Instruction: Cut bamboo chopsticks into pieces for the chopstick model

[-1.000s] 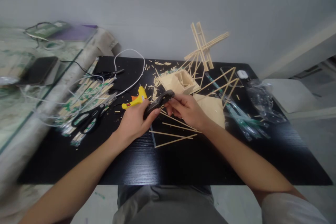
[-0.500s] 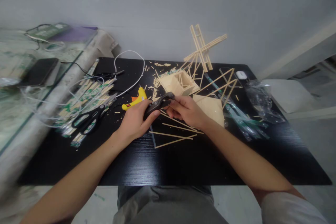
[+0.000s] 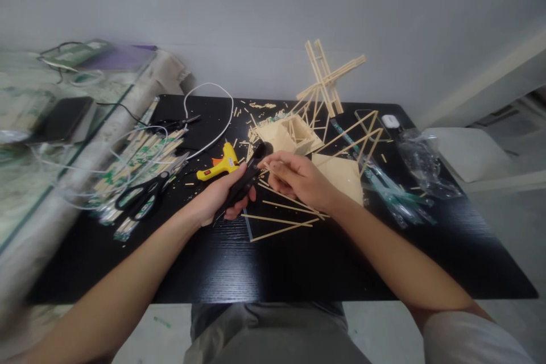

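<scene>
My left hand (image 3: 218, 198) is closed around a black plier-like tool (image 3: 244, 183), its dark rounded head pointing up and away from me. Just right of the tool's head, my right hand (image 3: 302, 180) pinches the end of a short, thin wooden stick (image 3: 268, 166); its fingertips are close to the tool, and I cannot tell whether they touch it. A yellow glue gun (image 3: 219, 165) lies behind my left hand. Under and in front of my hands, several thin wooden sticks (image 3: 281, 233) rest on the black table (image 3: 298, 273).
Behind my hands stands a wooden stick model (image 3: 326, 82) with crossed blades. A wooden board (image 3: 341, 173) lies right of it, near plastic wrappers (image 3: 426, 168). On the left are black-handled scissors (image 3: 145, 196), bundled sticks (image 3: 128, 165) and a white cable (image 3: 232, 108).
The black tool has turned in my left hand, from lying sideways to slanting upward, and my left fingers now wrap beneath it. My right hand has shifted slightly left.
</scene>
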Motion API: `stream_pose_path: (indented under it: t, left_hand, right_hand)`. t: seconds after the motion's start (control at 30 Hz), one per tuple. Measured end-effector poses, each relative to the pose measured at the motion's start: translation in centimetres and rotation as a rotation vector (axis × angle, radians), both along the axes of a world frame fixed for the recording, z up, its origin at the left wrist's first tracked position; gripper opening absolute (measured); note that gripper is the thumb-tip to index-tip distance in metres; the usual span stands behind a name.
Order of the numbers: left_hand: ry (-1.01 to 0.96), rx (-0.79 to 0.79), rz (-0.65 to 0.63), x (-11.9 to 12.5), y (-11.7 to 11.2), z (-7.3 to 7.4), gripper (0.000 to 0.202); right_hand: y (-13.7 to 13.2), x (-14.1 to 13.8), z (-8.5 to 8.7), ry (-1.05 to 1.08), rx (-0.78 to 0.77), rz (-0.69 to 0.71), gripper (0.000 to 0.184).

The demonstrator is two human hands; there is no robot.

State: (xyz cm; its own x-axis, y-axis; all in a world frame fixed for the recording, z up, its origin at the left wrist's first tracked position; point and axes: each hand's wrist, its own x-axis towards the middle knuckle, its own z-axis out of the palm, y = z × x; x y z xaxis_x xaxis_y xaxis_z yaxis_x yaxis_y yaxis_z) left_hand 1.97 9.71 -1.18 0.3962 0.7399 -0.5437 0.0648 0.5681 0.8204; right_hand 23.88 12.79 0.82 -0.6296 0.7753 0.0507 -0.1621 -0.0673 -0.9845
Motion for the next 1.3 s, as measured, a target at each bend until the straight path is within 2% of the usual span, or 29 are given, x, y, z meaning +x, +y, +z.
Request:
stream_pose_path:
  t: [0.1, 0.2, 0.3, 0.4, 0.5, 0.6, 0.67, 0.77, 0.87, 1.0, 1.17, 1.3]
  left_hand:
    - [-0.095, -0.025, 0.041, -0.1, 0.1, 0.1, 0.072]
    - [-0.111, 0.098, 0.124, 0.1, 0.1, 0.2, 0.059]
    - [-0.104, 0.251, 0.192, 0.3, -0.2, 0.4, 0.042]
    - [-0.166, 0.297, 0.239, 0.3, -0.4, 0.5, 0.041]
    - [-0.232, 0.360, 0.383, 0.0, -0.1, 0.7, 0.035]
    - [-0.266, 0.473, 0.601, -0.5, 0.5, 0.8, 0.020]
    - [-0.263, 0.543, 0.732, -0.9, 1.0, 1.0, 0.017]
    - [-0.234, 0.618, 0.836, -1.3, 1.5, 1.2, 0.019]
    - [-0.185, 0.703, 0.867, -1.4, 1.6, 1.2, 0.022]
    - [-0.092, 0.806, 0.836, -1.3, 1.4, 0.7, 0.026]
    - [0.028, 0.814, 0.740, -0.9, 1.1, -0.1, 0.026]
    - [0.095, 0.830, 0.711, -0.5, 0.8, 0.1, 0.026]
  right_hand:
    - [0.2, 0.3, 0.2, 0.014, 0.004, -0.023, 0.024]
    - [0.6, 0.8, 0.6, 0.014, 0.008, -0.094, 0.022]
    - [1.3, 1.3, 0.8, 0.037, 0.011, -0.227, 0.026]
    - [1.9, 1.8, 0.9, 0.039, 0.033, -0.394, 0.034]
    - [2.5, 2.2, 1.0, -0.005, 0.084, -0.525, 0.041]
    - [2.9, 2.8, 1.2, -0.139, 0.155, -0.583, 0.040]
    - [3.1, 3.4, 1.4, -0.285, 0.196, -0.516, 0.038]
    - [3.1, 4.1, 1.6, -0.575, 0.231, -0.252, 0.033]
    - [2.8, 4.3, 1.4, -0.903, 0.335, -0.029, 0.022]
    - [1.8, 3.7, 0.4, -1.189, 0.506, 0.025, 0.015]
    - [1.3, 3.0, -0.2, -1.270, 0.588, 0.093, 0.016]
    - [1.3, 3.1, 1.2, -1.125, 0.552, 0.063, 0.016]
